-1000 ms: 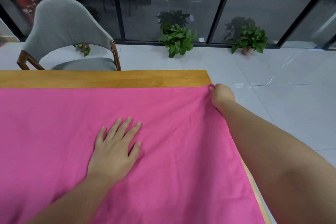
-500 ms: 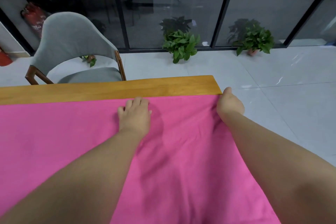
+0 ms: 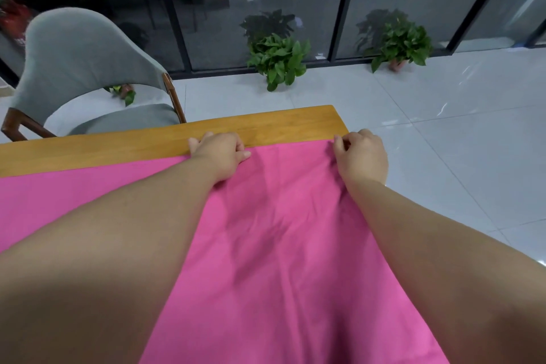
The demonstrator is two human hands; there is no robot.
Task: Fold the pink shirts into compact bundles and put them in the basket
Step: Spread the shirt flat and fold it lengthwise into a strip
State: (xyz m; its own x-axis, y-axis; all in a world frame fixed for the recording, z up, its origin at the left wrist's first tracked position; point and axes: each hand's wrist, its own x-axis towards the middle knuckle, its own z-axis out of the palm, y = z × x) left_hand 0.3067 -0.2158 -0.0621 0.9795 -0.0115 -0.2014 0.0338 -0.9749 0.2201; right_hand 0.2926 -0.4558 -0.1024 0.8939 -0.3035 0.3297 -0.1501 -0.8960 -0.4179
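Observation:
A pink shirt [image 3: 283,230] lies spread flat over the wooden table [image 3: 124,142] and covers most of it. My left hand [image 3: 220,154] grips the shirt's far edge near the middle, fingers curled over the cloth. At the far right corner of the shirt, by the table's corner, my right hand [image 3: 362,155] pinches the fabric. Both forearms stretch across the shirt and hide parts of it. No basket is in view.
A grey upholstered chair [image 3: 85,74] with wooden arms stands behind the table at the left. Two potted plants [image 3: 277,59] [image 3: 399,41] sit on the tiled floor along the glass wall. The table's right edge drops to open floor.
My left hand slid from the shirt's middle up to its far edge and curled onto the cloth. My right hand stayed at the far right corner.

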